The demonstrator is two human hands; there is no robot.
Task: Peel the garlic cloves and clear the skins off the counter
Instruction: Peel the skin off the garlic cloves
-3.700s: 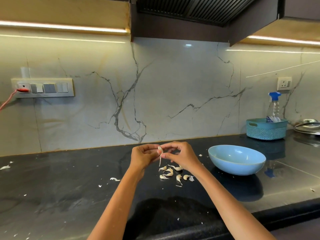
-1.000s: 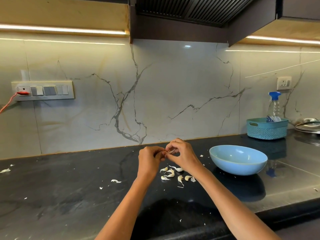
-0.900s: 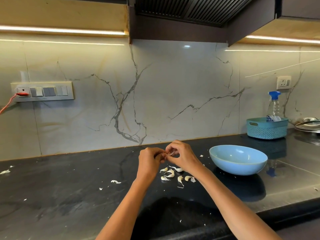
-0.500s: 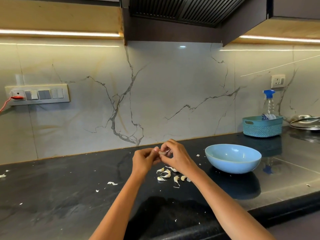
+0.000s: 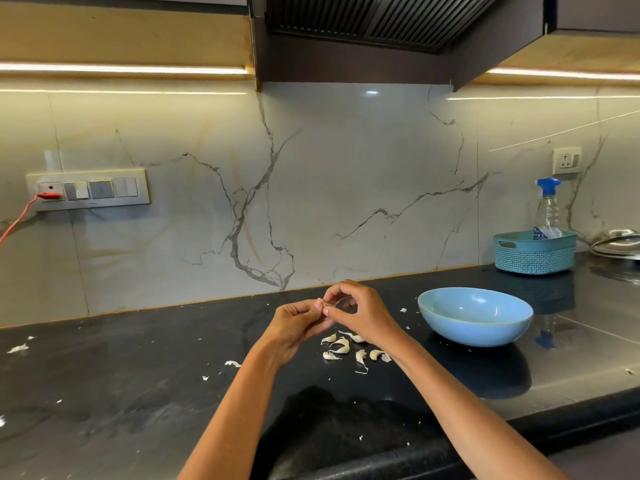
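Pinching one garlic clove [image 5: 323, 304] between them, left hand [image 5: 297, 326] and right hand [image 5: 360, 315] grip with curled fingertips.

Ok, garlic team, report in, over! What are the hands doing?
Left hand and right hand both pinching one garlic clove above the counter. Clove pile waiting beneath. Skin scraps scattered. Nothing blocking.

My two bare arms reach out in front of me, and my left hand [image 5: 294, 323] and right hand [image 5: 360, 313] meet, with curled fingers pinching one tiny garlic clove [image 5: 321, 302] between their tips.
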